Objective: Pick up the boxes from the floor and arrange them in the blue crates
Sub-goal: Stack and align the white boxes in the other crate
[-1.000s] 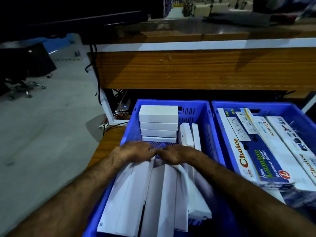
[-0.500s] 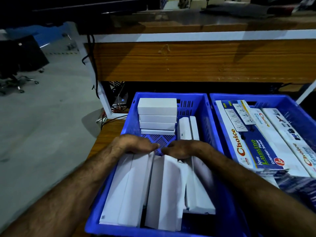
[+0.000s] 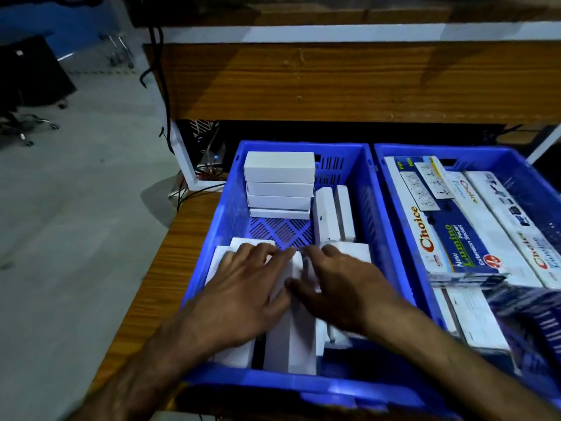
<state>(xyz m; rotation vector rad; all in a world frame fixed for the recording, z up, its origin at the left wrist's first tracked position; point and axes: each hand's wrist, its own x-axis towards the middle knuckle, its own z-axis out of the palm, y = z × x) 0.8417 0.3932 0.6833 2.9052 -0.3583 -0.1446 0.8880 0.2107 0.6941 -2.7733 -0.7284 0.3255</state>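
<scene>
Long white boxes (image 3: 290, 335) lie flat, side by side, in the near half of the left blue crate (image 3: 303, 387), their long sides running from the near wall toward the far wall. The left hand (image 3: 243, 296) lies palm down on the boxes at the left, fingers straight and slightly spread, fingertips at the boxes' far ends. The right hand (image 3: 340, 287) lies palm down on the boxes at the right, fingers extended and a little apart, its thumb touching the middle box; motion blur hides finer detail. The 2 hands are just beside each other, nearly touching at the fingertips.

Beyond the hands a patch of the crate's perforated floor (image 3: 280, 230) shows bare. At the far wall a stack of 4 white boxes (image 3: 279, 183) sits crosswise, and just right of it 2 narrow white boxes (image 3: 334, 212) stand on edge, lengthwise.

The right blue crate (image 3: 391, 189) stands touching the left one and holds printed "Choice" extension-socket boxes (image 3: 449, 232) lying lengthwise, white and dark blue, with more packs in shadow at its near end.

Both crates rest on a wood-grain tabletop (image 3: 176, 262). Behind them stands a wooden bench front (image 3: 364, 83) with a white frame (image 3: 182, 159) and hanging black cables (image 3: 161, 71). Grey floor (image 3: 76, 208) spreads at the left, with an office chair base (image 3: 27, 126).
</scene>
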